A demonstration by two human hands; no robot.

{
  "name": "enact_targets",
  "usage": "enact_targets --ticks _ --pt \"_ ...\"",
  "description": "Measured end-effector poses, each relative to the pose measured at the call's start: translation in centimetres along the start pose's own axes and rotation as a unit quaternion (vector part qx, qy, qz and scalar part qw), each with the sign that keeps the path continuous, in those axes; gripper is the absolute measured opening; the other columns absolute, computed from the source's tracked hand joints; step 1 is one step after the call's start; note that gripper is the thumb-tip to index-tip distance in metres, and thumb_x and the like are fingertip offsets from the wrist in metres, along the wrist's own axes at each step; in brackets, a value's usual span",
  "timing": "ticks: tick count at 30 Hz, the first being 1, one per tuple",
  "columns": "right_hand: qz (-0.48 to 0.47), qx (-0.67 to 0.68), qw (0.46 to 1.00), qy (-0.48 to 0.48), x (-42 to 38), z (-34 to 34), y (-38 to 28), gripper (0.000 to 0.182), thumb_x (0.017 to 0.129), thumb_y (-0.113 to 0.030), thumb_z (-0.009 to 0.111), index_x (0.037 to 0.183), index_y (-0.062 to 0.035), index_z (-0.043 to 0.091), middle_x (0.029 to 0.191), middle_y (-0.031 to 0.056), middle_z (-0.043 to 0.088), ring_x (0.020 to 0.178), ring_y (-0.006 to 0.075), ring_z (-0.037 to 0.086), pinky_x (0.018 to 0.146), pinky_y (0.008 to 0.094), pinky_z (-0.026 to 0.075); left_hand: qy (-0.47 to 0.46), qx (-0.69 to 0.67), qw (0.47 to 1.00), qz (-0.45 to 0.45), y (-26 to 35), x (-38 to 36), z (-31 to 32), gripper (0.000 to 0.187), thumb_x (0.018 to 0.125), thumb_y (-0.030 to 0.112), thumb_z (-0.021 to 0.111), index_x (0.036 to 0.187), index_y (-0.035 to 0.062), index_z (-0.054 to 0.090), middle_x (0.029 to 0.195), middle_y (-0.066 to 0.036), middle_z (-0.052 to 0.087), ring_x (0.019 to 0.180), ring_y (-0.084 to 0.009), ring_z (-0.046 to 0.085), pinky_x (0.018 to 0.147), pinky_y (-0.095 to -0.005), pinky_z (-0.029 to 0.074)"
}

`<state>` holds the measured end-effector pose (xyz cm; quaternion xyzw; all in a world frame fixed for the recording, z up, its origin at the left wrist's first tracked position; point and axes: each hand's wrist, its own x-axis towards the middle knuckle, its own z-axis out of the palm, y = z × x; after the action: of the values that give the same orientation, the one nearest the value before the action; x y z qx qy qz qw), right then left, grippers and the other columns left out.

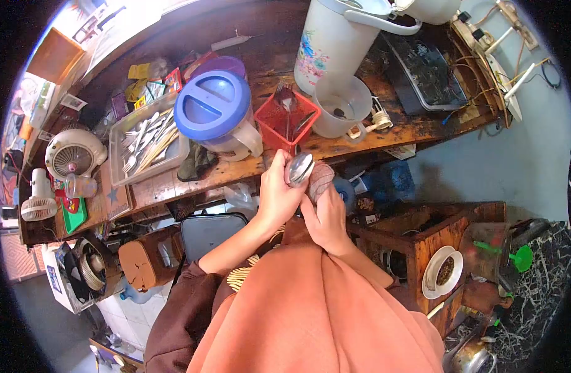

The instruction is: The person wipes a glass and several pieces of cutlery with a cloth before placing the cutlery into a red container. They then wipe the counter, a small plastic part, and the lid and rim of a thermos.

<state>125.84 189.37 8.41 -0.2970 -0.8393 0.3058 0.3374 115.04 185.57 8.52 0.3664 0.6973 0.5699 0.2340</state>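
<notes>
Using a clock with the hands at its hub: out around half past nine there's a clear rectangular plastic tray (pixel 119 179) full of cutlery, sitting by the front edge of the worn brown wooden counter (pixel 220 176). At half past ten is a clear plastic pitcher with a round blue lid (pixel 212 105). At the hub, the left hand (pixel 279 194) has its fingers clamped on a shiny metal spoon (pixel 299 170), maybe more than one, bowl end up; the handle's hidden. Straight up at twelve is a square red plastic container (pixel 270 132) with forks and other cutlery in it. The right hand (pixel 327 221) has its fingers curled on a crumpled brownish-pink cloth (pixel 321 178) right beside the spoon; can't tell how tight. A translucent plastic jug (pixel 341 112) stands at one.

What could go wrong, imo: smooth metal plus a loose left grip and the spoon slips out and drops, since the hands look to be just off the counter's front edge. A knock upward could tip the red container, which seems close to that edge too.

Room-wise, twelve is tight: pitcher on one side, jug on the other, both near the container. More space toward five to seven, in front of the body.
</notes>
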Motion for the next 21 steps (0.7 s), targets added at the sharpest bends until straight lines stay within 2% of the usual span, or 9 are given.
enact_targets --ticks 3,5,7,9,10,13,15,18,21 --pt "-0.071 0.060 0.996 0.016 -1.4 0.5 2.2 0.026 0.080 -0.016 0.051 0.095 0.0049 0.045 0.075 0.0233 0.054 0.072 0.0424 0.052 0.062 0.0432 0.042 0.007 -0.128 0.992 0.021 1.1 -0.3 0.7 0.016 0.072 -0.004 0.053 0.082 0.0013 0.041 0.077 -0.010 0.061 0.063 -0.0116 0.053 0.056 -0.0274 0.044" --pt "0.113 0.074 0.976 -0.171 -3.6 0.0 3.1 0.028 0.084 -0.012 0.046 0.107 0.0037 0.044 0.089 0.0199 0.055 0.084 0.0361 0.055 0.073 0.0354 0.043 -0.013 -0.220 0.975 -0.032 1.6 -0.2 0.4 0.011 0.077 -0.003 0.050 0.085 0.0020 0.044 0.078 -0.008 0.062 0.063 -0.0081 0.051 0.058 -0.0245 0.042" --pt "0.109 0.108 0.967 -0.205 -3.6 -1.3 3.5 0.023 0.085 -0.012 0.045 0.102 0.0030 0.048 0.089 0.0147 0.058 0.082 0.0283 0.057 0.071 0.0320 0.044 0.039 -0.195 0.980 0.011 2.2 0.7 0.1 0.010 0.082 0.005 0.052 0.089 0.0025 0.045 0.075 -0.007 0.062 0.065 -0.0066 0.049 0.063 -0.0216 0.039" --pt "0.282 0.270 0.895 -0.215 -2.7 -3.5 4.0 0.023 0.088 -0.017 0.042 0.098 0.0017 0.050 0.090 0.0092 0.059 0.081 0.0179 0.057 0.071 0.0279 0.044 0.015 -0.160 0.987 0.002 2.6 1.3 -0.8 0.013 0.083 0.011 0.052 0.091 0.0028 0.046 0.075 -0.007 0.062 0.067 -0.0068 0.050 0.067 -0.0209 0.038" --pt "0.283 0.430 0.846 -0.142 -2.2 -4.2 4.4 0.030 0.090 -0.023 0.039 0.095 0.0041 0.051 0.084 0.0068 0.059 0.075 0.0130 0.058 0.065 0.0262 0.047 0.002 -0.148 0.989 0.000 2.6 1.5 -0.9 0.013 0.083 0.011 0.052 0.090 0.0028 0.046 0.074 -0.006 0.062 0.068 -0.0072 0.050 0.067 -0.0210 0.038" --pt "0.226 0.414 0.881 0.026 0.1 -4.2 4.3 0.035 0.090 -0.028 0.038 0.099 0.0018 0.054 0.085 0.0039 0.058 0.078 0.0099 0.054 0.071 0.0223 0.042 -0.028 -0.170 0.985 -0.007 2.2 1.2 0.1 0.011 0.081 0.004 0.053 0.088 0.0025 0.044 0.074 -0.006 0.060 0.069 -0.0080 0.050 0.067 -0.0215 0.038" --pt "0.182 0.326 0.926 -0.058 1.5 -3.9 4.1 0.020 0.086 -0.015 0.048 0.092 0.0001 0.058 0.084 0.0027 0.060 0.077 0.0094 0.054 0.069 0.0251 0.042 -0.090 -0.140 0.986 0.028 1.6 0.3 1.3 0.014 0.075 -0.004 0.052 0.085 0.0019 0.044 0.075 -0.007 0.059 0.071 -0.0085 0.051 0.067 -0.0226 0.040" --pt "0.022 0.285 0.957 0.052 3.2 -1.6 2.1 0.013 0.080 -0.004 0.051 0.091 0.0005 0.057 0.085 0.0074 0.060 0.078 0.0116 0.055 0.071 0.0253 0.042 -0.086 -0.062 0.994 0.004 0.9 -0.5 2.4 0.017 0.069 -0.009 0.054 0.075 0.0019 0.043 0.072 -0.003 0.053 0.073 -0.0077 0.047 0.065 -0.0225 0.040" --pt "0.076 0.283 0.954 0.062 3.5 -1.9 1.1 0.011 0.082 -0.005 0.050 0.087 0.0030 0.054 0.089 0.0079 0.057 0.083 0.0126 0.052 0.076 0.0244 0.041 -0.066 -0.041 0.996 0.038 1.4 0.1 1.2 0.020 0.070 -0.010 0.053 0.085 0.0018 0.046 0.079 -0.005 0.055 0.076 -0.0098 0.051 0.067 -0.0241 0.042"
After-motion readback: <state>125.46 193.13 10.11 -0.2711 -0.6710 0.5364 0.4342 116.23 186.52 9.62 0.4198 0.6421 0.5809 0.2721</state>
